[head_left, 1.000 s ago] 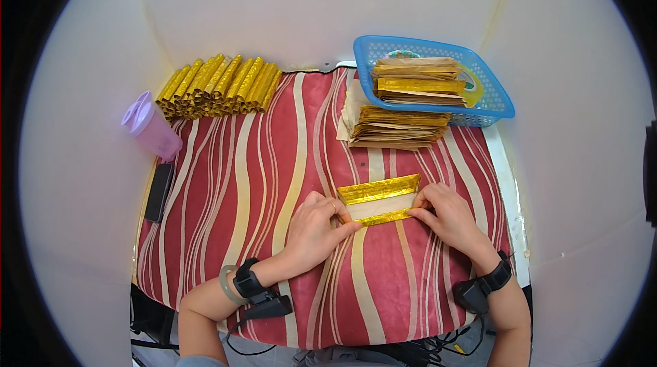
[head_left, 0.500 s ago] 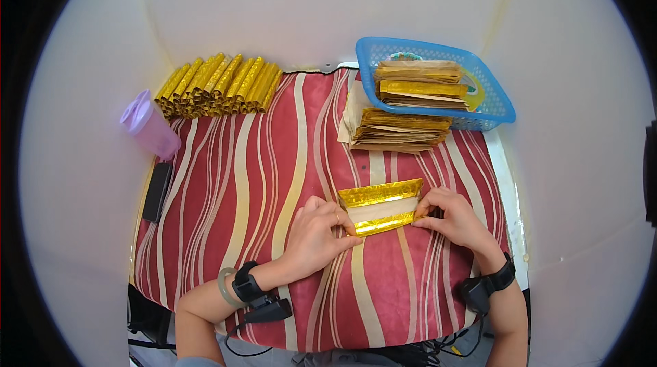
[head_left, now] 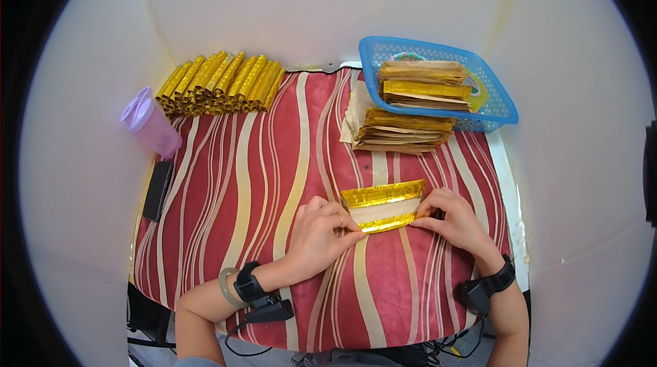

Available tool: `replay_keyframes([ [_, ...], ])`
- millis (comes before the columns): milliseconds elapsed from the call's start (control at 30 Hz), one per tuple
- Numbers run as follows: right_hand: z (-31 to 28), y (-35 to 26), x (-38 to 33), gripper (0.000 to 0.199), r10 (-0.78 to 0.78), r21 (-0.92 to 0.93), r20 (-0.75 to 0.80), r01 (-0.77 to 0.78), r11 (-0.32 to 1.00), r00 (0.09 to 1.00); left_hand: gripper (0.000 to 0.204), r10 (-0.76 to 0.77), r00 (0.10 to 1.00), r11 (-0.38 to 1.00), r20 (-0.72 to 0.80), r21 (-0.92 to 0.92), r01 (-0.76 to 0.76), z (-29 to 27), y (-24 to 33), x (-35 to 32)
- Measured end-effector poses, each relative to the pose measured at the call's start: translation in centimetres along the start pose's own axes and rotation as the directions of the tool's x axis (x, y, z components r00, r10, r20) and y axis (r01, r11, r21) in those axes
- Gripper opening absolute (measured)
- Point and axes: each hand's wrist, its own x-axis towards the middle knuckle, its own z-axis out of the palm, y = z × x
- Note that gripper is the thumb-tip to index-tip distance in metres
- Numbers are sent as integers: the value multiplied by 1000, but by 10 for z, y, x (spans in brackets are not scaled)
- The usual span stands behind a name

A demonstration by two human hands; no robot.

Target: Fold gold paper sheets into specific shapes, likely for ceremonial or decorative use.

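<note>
A sheet of gold foil paper [head_left: 384,212] lies on the striped cloth in front of me, with gold bands along its far and near edges and a pale strip between them. My left hand [head_left: 324,229] pinches its near left corner between thumb and fingers. At the near right corner, my right hand [head_left: 452,219] has a similar closed pinch. The near edge bows slightly between the two hands. Beyond the sheet stands a stack of gold and tan papers [head_left: 404,133], leaning by a blue basket [head_left: 482,119].
The basket holds more folded papers [head_left: 426,90] and a yellow-green round item. A pile of rolled gold paper tubes [head_left: 220,85] lies at the far left, near a translucent purple lidded cup [head_left: 152,124] and a black phone [head_left: 158,190]. Red striped cloth [head_left: 274,162] covers the table; white walls surround it.
The sheet's near edge has curled up a little and bows more between my fingers. Both hands keep their pinch and have hardly moved.
</note>
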Motion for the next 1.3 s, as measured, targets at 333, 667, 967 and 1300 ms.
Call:
replay_keyframes([
  [333,7,-4,3,24,22,-130,-76,-32,991,997,13,-58,998,998,29,40,56,-2,5,4],
  [667,10,-4,2,26,-5,-198,-85,-12,980,996,14,40,999,992,-8,119,-38,2,2,3],
  [967,10,-5,2,26,-3,-210,-78,-13,978,997,16,88,996,990,-3,115,-87,2,-1,3],
  [1300,9,1,0,24,-41,-146,-60,31,989,997,20,106,994,987,-17,121,-103,1,-2,2],
])
